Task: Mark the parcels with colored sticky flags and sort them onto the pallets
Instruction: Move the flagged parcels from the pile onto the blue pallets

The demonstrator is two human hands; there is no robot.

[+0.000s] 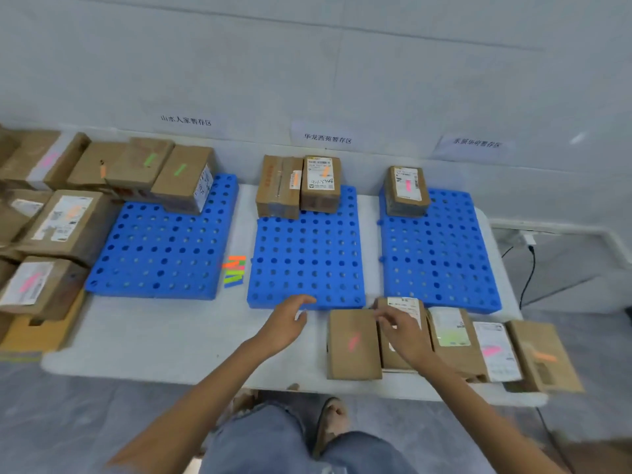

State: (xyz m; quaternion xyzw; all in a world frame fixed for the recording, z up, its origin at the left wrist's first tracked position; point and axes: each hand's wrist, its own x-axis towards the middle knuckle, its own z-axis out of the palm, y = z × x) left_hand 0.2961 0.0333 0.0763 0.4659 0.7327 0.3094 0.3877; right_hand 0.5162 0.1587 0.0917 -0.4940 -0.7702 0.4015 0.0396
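Three blue perforated pallets lie on the white table: left pallet (160,248), middle pallet (307,258), right pallet (441,254). Flagged cardboard parcels stand at their far ends. A row of parcels lies at the front right: one with a pink flag (352,343), one under my right hand (393,360), then one with a green flag (451,330), another with a pink flag (496,350) and one with an orange flag (543,357). My right hand (403,333) rests on the second parcel, fingers spread. My left hand (287,323) hovers open by the middle pallet's front edge. A fan of sticky flags (234,271) lies between the left and middle pallets.
More flagged parcels (58,224) are stacked at the left of the table, over a yellow box (37,333). Paper labels hang on the wall behind each pallet. A wall socket with a black cable (528,268) is at the right. My legs stand below the table's front edge.
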